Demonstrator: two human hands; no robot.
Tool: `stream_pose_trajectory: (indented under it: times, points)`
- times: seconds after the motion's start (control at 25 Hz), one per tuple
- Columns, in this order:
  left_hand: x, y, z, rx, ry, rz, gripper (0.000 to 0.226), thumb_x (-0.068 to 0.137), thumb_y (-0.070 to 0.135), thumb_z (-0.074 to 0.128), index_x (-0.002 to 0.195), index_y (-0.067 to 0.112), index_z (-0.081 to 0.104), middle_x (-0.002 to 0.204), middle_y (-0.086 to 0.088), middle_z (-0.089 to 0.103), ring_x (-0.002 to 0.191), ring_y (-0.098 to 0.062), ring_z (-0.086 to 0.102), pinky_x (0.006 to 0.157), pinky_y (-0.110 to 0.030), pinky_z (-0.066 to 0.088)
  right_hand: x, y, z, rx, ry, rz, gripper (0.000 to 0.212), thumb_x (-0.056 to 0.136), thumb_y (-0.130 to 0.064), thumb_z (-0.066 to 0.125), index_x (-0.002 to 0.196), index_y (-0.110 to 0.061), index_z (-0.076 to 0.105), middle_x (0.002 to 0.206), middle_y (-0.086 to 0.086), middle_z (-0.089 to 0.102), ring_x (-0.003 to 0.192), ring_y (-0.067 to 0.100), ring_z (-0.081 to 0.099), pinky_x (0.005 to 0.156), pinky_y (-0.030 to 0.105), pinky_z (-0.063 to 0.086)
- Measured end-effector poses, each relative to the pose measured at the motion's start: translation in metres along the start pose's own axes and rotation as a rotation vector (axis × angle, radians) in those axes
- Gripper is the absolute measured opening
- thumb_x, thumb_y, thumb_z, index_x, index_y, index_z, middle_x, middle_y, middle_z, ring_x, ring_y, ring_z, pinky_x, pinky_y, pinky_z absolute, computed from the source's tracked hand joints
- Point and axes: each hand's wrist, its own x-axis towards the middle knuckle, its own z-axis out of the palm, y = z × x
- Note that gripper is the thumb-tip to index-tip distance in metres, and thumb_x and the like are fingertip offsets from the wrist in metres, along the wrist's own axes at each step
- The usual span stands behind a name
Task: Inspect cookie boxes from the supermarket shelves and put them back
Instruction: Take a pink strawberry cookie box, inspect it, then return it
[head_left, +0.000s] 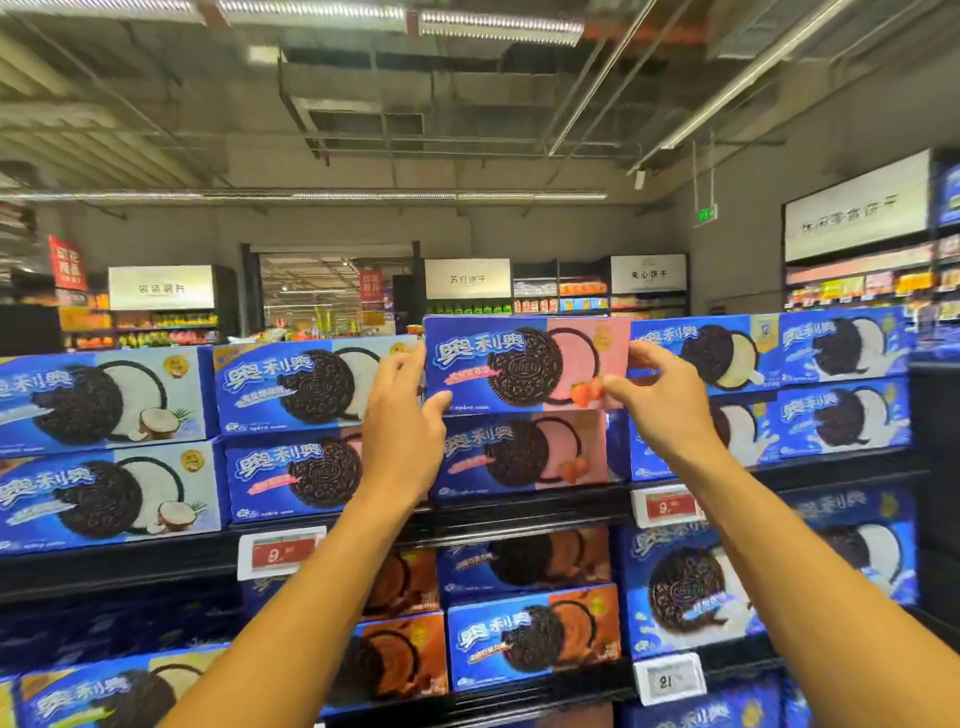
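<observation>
On the top shelf, the pink box sits on another pink box, and I have a hand at each end of it. I can't tell whether it is coming off the stack or going back on: its face is square to me and its base looks level with the top of the box under it. It reads as one box in hand, either way. The rest of the row looks untouched, so I'd judge most of the checking is still to do, and this box still has to end up squarely in its slot.

My left hand is at the left end of the pink box, fingers curled around the edge and thumb pressing on the lower front corner. My right hand is at the right end, fingers hooked over the side and thumb tip on the front near the strawberry print. Both grips look like loose pinches on the ends.

Left of the pink box stands a coconut box; right of it, a white-cream box, partly behind my right hand.
</observation>
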Motion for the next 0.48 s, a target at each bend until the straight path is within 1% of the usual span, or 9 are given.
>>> stream_pose_trajectory:
  times: [0.04, 0.12, 0.16, 0.2, 0.28, 0.36, 0.44, 0.48]
  points:
    - [0.001, 0.001, 0.004, 0.021, 0.003, -0.003, 0.05, 0.087, 0.003, 0.069, 0.135, 0.01, 0.054, 0.11, 0.005, 0.048, 0.099, -0.013, 0.049, 0.085, -0.018, 0.035, 0.002, 0.004, 0.001, -0.021, -0.005, 0.005, 0.027, 0.07, -0.016, 0.083, 0.086, -0.034, 0.071, 0.086, -0.022, 0.072, 0.085, 0.008, 0.063, 0.075, 0.011, 0.047]
    - [0.002, 0.002, 0.011, 0.075, -0.003, -0.015, 0.05, 0.089, 0.004, 0.068, 0.136, 0.009, 0.052, 0.113, -0.001, 0.05, 0.097, -0.018, 0.05, 0.089, -0.031, 0.042, 0.008, 0.012, 0.003, -0.095, 0.006, 0.014, 0.029, 0.072, -0.022, 0.084, 0.099, -0.026, 0.074, 0.099, -0.006, 0.074, 0.093, 0.016, 0.064, 0.086, 0.031, 0.05]
    - [0.002, 0.002, 0.015, 0.11, -0.004, -0.022, 0.05, 0.089, 0.005, 0.067, 0.136, 0.008, 0.051, 0.114, -0.004, 0.051, 0.097, -0.022, 0.052, 0.088, -0.036, 0.043, 0.011, 0.017, 0.004, -0.132, 0.017, 0.017, 0.029, 0.076, -0.022, 0.082, 0.103, -0.022, 0.073, 0.105, -0.001, 0.073, 0.096, 0.019, 0.064, 0.088, 0.038, 0.051]
    - [0.002, 0.002, 0.018, 0.147, -0.002, -0.025, 0.049, 0.089, 0.006, 0.068, 0.136, 0.007, 0.051, 0.116, -0.007, 0.052, 0.098, -0.027, 0.054, 0.087, -0.039, 0.044, 0.013, 0.02, 0.005, -0.167, 0.029, 0.014, 0.028, 0.079, -0.022, 0.08, 0.106, -0.02, 0.072, 0.108, 0.001, 0.071, 0.098, 0.022, 0.063, 0.088, 0.041, 0.051]
    - [0.002, 0.0, 0.023, 0.217, -0.002, -0.046, 0.046, 0.089, 0.009, 0.069, 0.131, 0.006, 0.052, 0.119, -0.01, 0.053, 0.101, -0.034, 0.056, 0.084, -0.043, 0.045, 0.018, 0.024, 0.007, -0.229, 0.046, -0.019, 0.027, 0.082, -0.023, 0.077, 0.108, -0.019, 0.071, 0.108, 0.004, 0.068, 0.096, 0.025, 0.061, 0.085, 0.042, 0.049]
    - [0.003, -0.002, 0.025, 0.296, -0.021, -0.083, 0.041, 0.09, 0.014, 0.068, 0.127, 0.004, 0.052, 0.123, -0.013, 0.052, 0.103, -0.038, 0.055, 0.082, -0.047, 0.045, 0.021, 0.024, 0.011, -0.258, 0.058, -0.062, 0.024, 0.084, -0.024, 0.075, 0.107, -0.021, 0.07, 0.103, 0.004, 0.065, 0.094, 0.025, 0.059, 0.079, 0.04, 0.047]
    - [0.003, -0.003, 0.027, 0.395, -0.039, -0.089, 0.037, 0.092, 0.019, 0.067, 0.12, 0.003, 0.05, 0.122, -0.015, 0.05, 0.099, -0.041, 0.055, 0.073, -0.043, 0.042, 0.023, 0.025, 0.015, -0.278, 0.069, -0.077, 0.021, 0.085, -0.022, 0.073, 0.106, -0.022, 0.069, 0.099, 0.004, 0.061, 0.093, 0.027, 0.058, 0.075, 0.038, 0.043]
    - [0.002, -0.002, 0.028, 0.431, -0.038, -0.08, 0.035, 0.092, 0.019, 0.067, 0.119, 0.003, 0.05, 0.12, -0.015, 0.05, 0.095, -0.042, 0.056, 0.069, -0.04, 0.037, 0.024, 0.026, 0.017, -0.291, 0.069, -0.068, 0.02, 0.086, -0.021, 0.072, 0.106, -0.021, 0.069, 0.098, 0.004, 0.06, 0.094, 0.029, 0.058, 0.075, 0.038, 0.041]
